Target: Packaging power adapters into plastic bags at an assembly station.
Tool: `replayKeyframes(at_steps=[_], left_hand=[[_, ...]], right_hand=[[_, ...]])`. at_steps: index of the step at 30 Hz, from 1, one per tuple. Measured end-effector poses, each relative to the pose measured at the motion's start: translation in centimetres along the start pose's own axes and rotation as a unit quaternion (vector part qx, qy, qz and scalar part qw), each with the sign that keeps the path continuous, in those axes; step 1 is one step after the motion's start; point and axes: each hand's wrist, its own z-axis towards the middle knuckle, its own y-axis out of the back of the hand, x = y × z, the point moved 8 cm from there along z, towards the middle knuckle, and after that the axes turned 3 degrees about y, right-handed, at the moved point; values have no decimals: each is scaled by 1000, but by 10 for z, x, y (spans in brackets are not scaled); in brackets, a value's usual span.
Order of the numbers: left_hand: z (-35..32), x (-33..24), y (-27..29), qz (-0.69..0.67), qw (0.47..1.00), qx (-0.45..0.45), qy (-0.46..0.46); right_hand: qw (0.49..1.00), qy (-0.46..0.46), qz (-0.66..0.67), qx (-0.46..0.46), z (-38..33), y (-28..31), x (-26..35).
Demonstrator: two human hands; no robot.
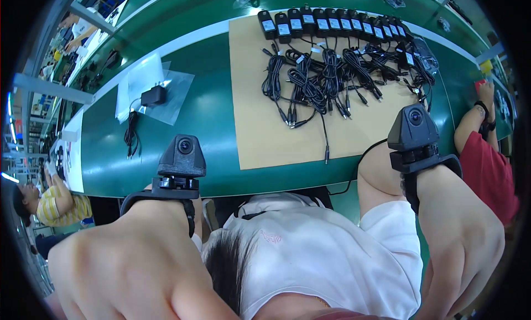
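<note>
Both hands are raised close in front of me, well above the table. My left hand (121,259) fills the lower left, knuckles up. Its fingers bend down past the lower edge, closed, and whatever they hold is hidden. At the lower right, my right hand (462,242) is held the same way, fingers curled together and their tips out of sight. A black wrist camera (182,157) is strapped to the left wrist, and another black wrist camera (415,132) to the right. Neither hand touches anything on the table.
Several black power adapters (321,22) stand in a row on a brown cardboard sheet (249,137), their coiled cables (310,87) toward me. Left of it, one adapter (153,96) lies on clear plastic bags (180,87) on the green table (210,170). Co-workers sit at both sides.
</note>
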Motion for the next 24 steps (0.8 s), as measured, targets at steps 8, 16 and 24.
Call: replayKeyframes(at_steps=[8,16,24], left_hand=[[-12,-6,17,-5,1000,13,-14],[-53,-61,10,12,993,-106,-50],[-101,-128,-1,17,976,-204,-72]], right_hand=[[999,-23,-45,-13,11,0,-45],[996,-52,-67,-20,15,-3,-79],[992,-68,-100,-29,16,-2,-123]])
